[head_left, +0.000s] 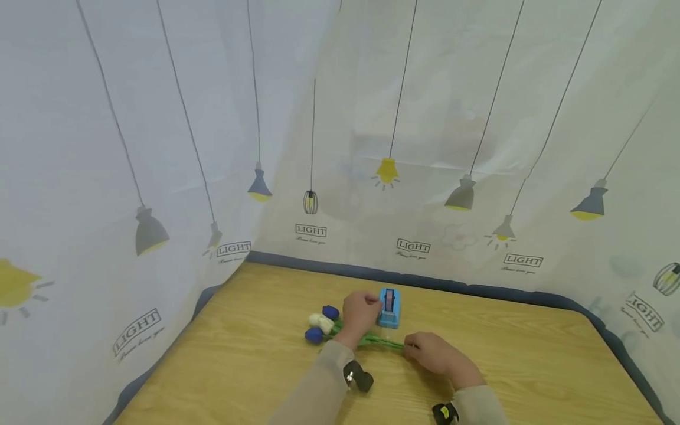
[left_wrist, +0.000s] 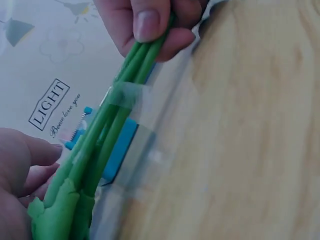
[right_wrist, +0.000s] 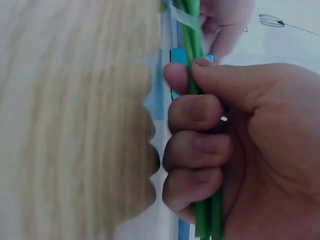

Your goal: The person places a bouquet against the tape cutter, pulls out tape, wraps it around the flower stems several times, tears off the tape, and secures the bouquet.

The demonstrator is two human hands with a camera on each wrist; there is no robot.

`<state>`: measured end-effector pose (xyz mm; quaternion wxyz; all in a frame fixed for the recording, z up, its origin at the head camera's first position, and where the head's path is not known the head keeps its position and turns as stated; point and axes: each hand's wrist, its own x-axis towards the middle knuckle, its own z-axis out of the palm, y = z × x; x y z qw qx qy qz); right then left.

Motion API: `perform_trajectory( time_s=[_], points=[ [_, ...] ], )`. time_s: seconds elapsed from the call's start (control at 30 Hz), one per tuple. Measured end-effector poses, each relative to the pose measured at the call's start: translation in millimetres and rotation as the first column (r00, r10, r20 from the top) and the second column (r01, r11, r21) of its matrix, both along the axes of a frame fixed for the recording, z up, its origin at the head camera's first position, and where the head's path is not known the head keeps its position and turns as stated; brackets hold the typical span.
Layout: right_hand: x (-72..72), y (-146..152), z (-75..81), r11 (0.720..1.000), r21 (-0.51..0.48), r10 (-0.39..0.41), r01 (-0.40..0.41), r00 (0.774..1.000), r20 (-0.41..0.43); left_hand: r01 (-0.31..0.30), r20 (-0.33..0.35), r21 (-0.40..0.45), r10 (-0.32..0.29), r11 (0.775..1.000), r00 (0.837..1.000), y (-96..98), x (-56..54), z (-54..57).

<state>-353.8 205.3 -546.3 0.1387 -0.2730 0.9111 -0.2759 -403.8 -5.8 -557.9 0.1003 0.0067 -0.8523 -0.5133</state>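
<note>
A bunch of blue and white tulips (head_left: pixel 321 323) lies low over the table, blossoms to the left. My right hand (head_left: pixel 431 352) grips the lower ends of the green stems (right_wrist: pixel 190 42), fingers curled round them. A clear strip of tape (left_wrist: pixel 131 95) crosses the stems, one end sticking out loose. My left hand (head_left: pixel 362 314) is beside the stems near the blossoms, its fingers bent and close together; whether it pinches tape or a stem is hidden. Just right of it stands a blue tape dispenser (head_left: pixel 389 316) with a roll in it.
The wood-grain table (head_left: pixel 239 354) is bordered by a dark blue edge (head_left: pixel 340 271). White cloth walls (head_left: pixel 361 206) printed with lamps rise behind and to the left and right. A black wrist camera (head_left: pixel 358 376) is strapped to my left wrist.
</note>
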Motion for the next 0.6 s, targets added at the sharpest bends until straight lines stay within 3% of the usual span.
perform_trajectory(
  time_s=[0.23,0.37,0.47,0.6],
  points=[
    [10.5,-11,14.4,0.999,-0.028,-0.033,0.032,0.999,-0.017,-0.003,-0.103,0.072,0.01,0.997,0.995,-8.1,7.4,10.9],
    [13.2,-17,15.8,0.999,-0.027,-0.038,0.037,0.998,-0.048,0.028,-0.204,0.042,-0.018,0.999,0.979,-14.4,12.9,14.5],
    [14.0,-19,16.5,0.999,-0.034,-0.038,0.035,0.997,-0.072,0.067,-0.332,-0.03,-0.073,0.997,0.94,-18.4,19.4,12.8],
    [14.7,-22,17.2,0.997,-0.038,-0.064,0.061,0.994,-0.09,0.187,-0.428,-0.152,-0.235,0.971,0.873,-20.1,42.3,14.3]
  ],
)
